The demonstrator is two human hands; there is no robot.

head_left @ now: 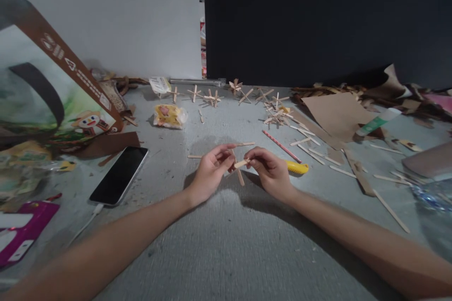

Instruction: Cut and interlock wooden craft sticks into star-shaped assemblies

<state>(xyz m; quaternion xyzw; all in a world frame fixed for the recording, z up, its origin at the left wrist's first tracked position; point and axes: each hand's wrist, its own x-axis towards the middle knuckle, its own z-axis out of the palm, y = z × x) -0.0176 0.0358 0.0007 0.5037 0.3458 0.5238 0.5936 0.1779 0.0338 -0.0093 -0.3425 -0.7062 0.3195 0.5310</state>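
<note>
Just above the grey table, my left hand (212, 169) and my right hand (270, 171) meet over small flat wooden sticks. Fingers of my left hand are closed on a crossed piece of wooden sticks (240, 177), one stick pointing down. My right hand pinches the end of a short wooden stick (241, 164) that lies across that piece. Whether the sticks are joined there I cannot tell. Another loose stick (195, 156) shows left of my left hand. Behind my right hand lies a yellow-handled cutter (297, 167), partly hidden, below a red-and-white striped pencil (281, 146).
Several crossed-stick pieces (213, 98) stand along the back. Loose sticks (310, 154), brown cardboard (335, 115) and a glue stick (379, 121) lie at right. At left are a phone (120, 176) with its cable, a yellow packet (169, 117), a large printed bag (52, 75) and a purple item (28, 230).
</note>
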